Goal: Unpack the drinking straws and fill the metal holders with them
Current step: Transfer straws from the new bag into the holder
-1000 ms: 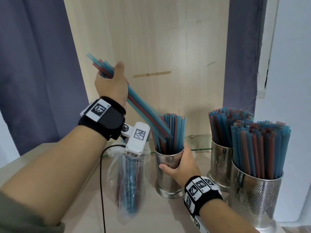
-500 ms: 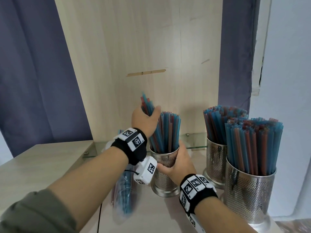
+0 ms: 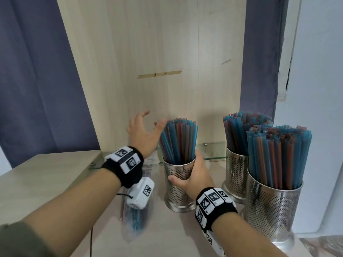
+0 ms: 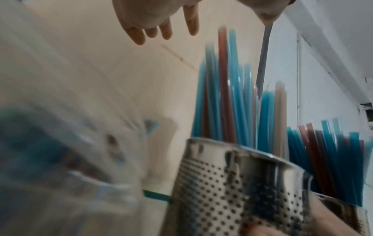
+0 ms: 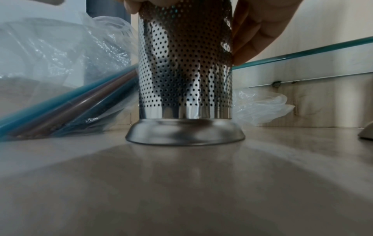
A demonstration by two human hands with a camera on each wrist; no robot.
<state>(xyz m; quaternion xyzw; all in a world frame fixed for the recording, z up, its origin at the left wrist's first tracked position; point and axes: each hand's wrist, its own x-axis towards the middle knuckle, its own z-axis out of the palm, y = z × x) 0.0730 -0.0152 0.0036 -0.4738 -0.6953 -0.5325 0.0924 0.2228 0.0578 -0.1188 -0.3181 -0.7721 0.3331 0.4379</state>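
Note:
A perforated metal holder [image 3: 176, 190] [image 5: 184, 67] [image 4: 238, 183] stands upright on the counter, filled with blue and red straws [image 3: 178, 140] [image 4: 226, 99]. My right hand [image 3: 191, 179] grips it around the upper wall. My left hand [image 3: 143, 134] [image 4: 161, 20] hovers beside the straw tops with fingers spread and holds nothing. A clear plastic bag [image 3: 137, 216] [image 5: 60, 67] with more straws [image 5: 66, 110] lies on the counter left of the holder, partly hidden by my left wrist.
Two more metal holders [image 3: 236, 175] [image 3: 271, 212] packed with straws stand at the right. A glass shelf edge [image 3: 213, 158] [image 5: 302, 52] runs along the wooden back panel [image 3: 157, 62]. Purple curtains hang on both sides. A white wall is at the far right.
My left hand lowered the bundle of straws into the held holder, let go of it and opened beside the straw tops. The right hand kept its grip on the holder.

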